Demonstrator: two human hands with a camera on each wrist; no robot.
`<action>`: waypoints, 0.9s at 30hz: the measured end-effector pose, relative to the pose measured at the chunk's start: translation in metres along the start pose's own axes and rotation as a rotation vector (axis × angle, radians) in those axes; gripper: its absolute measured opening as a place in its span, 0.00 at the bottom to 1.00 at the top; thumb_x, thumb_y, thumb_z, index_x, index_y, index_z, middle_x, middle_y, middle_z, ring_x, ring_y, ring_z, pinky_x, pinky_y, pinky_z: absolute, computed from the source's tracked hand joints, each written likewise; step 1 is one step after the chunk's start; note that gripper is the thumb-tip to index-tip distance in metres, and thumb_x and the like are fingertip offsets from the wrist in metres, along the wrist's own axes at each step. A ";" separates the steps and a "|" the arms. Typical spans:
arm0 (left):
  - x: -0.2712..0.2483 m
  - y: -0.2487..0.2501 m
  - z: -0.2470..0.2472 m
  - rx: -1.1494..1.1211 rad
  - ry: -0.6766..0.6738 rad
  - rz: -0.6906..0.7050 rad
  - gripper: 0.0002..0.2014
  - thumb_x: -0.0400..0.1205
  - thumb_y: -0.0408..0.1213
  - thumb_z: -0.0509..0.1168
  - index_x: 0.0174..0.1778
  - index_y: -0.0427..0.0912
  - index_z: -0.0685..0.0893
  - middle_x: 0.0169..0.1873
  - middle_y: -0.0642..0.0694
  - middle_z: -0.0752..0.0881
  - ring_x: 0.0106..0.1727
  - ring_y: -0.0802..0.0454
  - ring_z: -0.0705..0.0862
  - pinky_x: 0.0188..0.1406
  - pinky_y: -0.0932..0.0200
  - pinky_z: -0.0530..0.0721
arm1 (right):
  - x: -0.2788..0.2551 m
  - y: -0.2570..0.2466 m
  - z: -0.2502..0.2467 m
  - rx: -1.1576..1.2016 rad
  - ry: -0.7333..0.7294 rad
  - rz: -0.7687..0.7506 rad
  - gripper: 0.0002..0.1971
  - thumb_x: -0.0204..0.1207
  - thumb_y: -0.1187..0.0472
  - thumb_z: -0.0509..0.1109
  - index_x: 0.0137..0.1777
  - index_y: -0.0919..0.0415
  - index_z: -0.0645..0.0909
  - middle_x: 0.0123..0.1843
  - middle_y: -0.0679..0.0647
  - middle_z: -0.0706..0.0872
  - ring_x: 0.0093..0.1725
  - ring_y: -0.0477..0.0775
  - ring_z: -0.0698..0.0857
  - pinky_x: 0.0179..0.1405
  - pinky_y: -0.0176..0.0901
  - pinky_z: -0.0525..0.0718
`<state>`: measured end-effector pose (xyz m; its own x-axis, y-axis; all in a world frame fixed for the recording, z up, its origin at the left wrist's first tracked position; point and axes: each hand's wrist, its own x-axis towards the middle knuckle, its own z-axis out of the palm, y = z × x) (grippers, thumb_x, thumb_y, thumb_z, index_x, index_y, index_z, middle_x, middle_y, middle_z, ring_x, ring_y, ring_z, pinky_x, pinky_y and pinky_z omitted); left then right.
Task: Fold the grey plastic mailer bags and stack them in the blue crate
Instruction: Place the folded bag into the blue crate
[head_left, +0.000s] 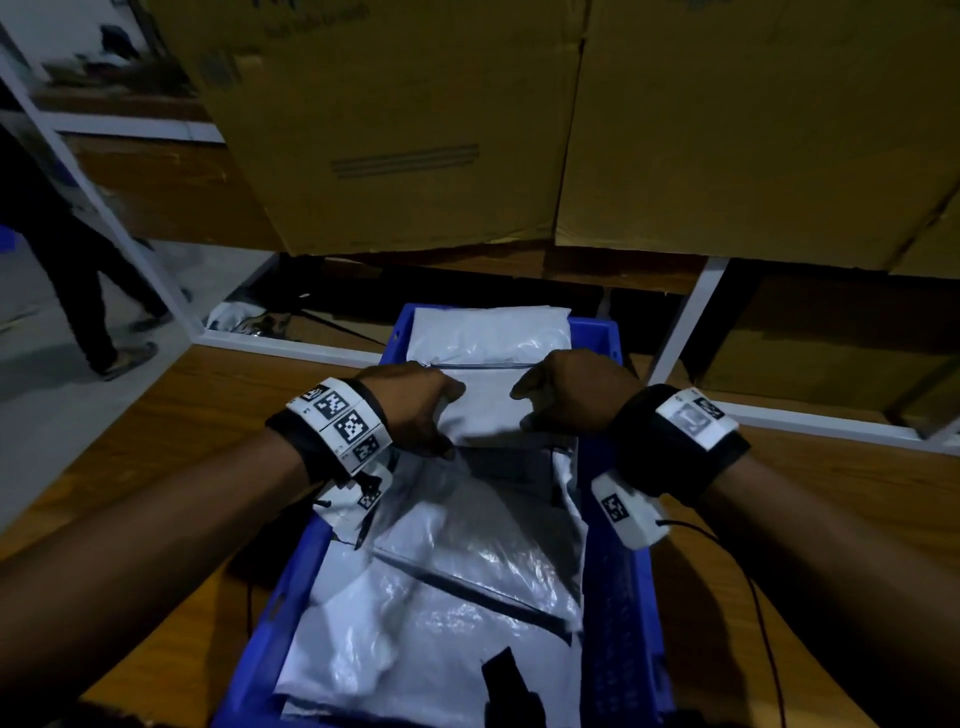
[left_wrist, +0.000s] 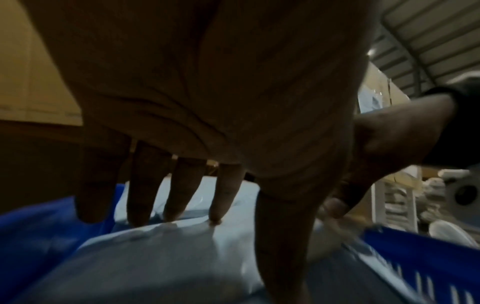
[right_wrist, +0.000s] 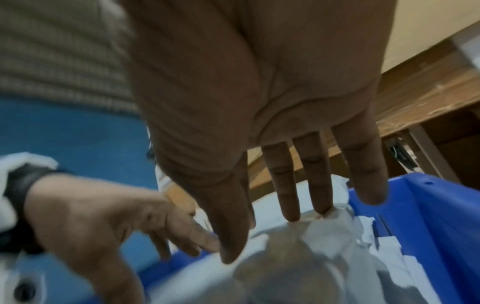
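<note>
While both forearms reached forward over the blue crate (head_left: 618, 597), the left hand (head_left: 410, 410) lay palm down on the left side of a folded grey mailer bag (head_left: 488, 410), its fingers (left_wrist: 182, 191) straight and spread, tips pressing into the plastic and the thumb stretched along the bag's near side; it gripped nothing. Just outside its little finger rose the crate's left wall, leaving it little room that way. Between the two hands a bare strip of the folded bag showed, and the thumbs pointed toward each other without touching. The right hand (head_left: 576, 395) mirrored the pose on the bag's right side, released and flat, fingers (right_wrist: 317, 181) extended, two tips touching crumpled plastic, the little finger hanging over the crate's right rim. Beyond both sets of fingertips another pale bag (head_left: 493, 332) filled the far end of the crate; nearer the wrists, loose mailer bags (head_left: 457, 582) lay heaped in the crate. On either side lay the wooden table (head_left: 171, 415).
</note>
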<state>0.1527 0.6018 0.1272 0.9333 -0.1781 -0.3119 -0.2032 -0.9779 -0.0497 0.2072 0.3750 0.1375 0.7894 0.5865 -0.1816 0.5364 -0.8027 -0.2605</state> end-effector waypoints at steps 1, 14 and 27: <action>-0.002 -0.001 -0.003 -0.002 0.021 -0.013 0.33 0.70 0.67 0.77 0.63 0.49 0.81 0.57 0.47 0.87 0.58 0.42 0.86 0.55 0.47 0.86 | -0.003 0.002 -0.004 0.021 0.022 -0.001 0.23 0.73 0.46 0.82 0.69 0.44 0.87 0.66 0.48 0.90 0.67 0.54 0.86 0.60 0.45 0.82; -0.072 0.102 -0.086 -0.263 0.377 -0.041 0.45 0.65 0.81 0.63 0.74 0.58 0.83 0.67 0.55 0.87 0.60 0.52 0.89 0.57 0.48 0.87 | -0.106 0.096 -0.040 0.369 0.220 -0.024 0.19 0.77 0.44 0.78 0.66 0.47 0.88 0.62 0.45 0.90 0.57 0.48 0.89 0.54 0.47 0.85; -0.019 0.459 -0.078 -0.709 0.362 0.159 0.27 0.72 0.62 0.79 0.65 0.57 0.88 0.57 0.61 0.90 0.50 0.66 0.89 0.50 0.53 0.92 | -0.359 0.354 0.008 0.609 0.266 0.170 0.15 0.80 0.49 0.78 0.65 0.50 0.88 0.52 0.40 0.91 0.46 0.32 0.88 0.43 0.28 0.86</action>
<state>0.0650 0.1475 0.1843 0.9717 -0.2265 0.0673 -0.2186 -0.7533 0.6203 0.1110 -0.1187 0.1027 0.9361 0.3483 -0.0486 0.1962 -0.6320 -0.7497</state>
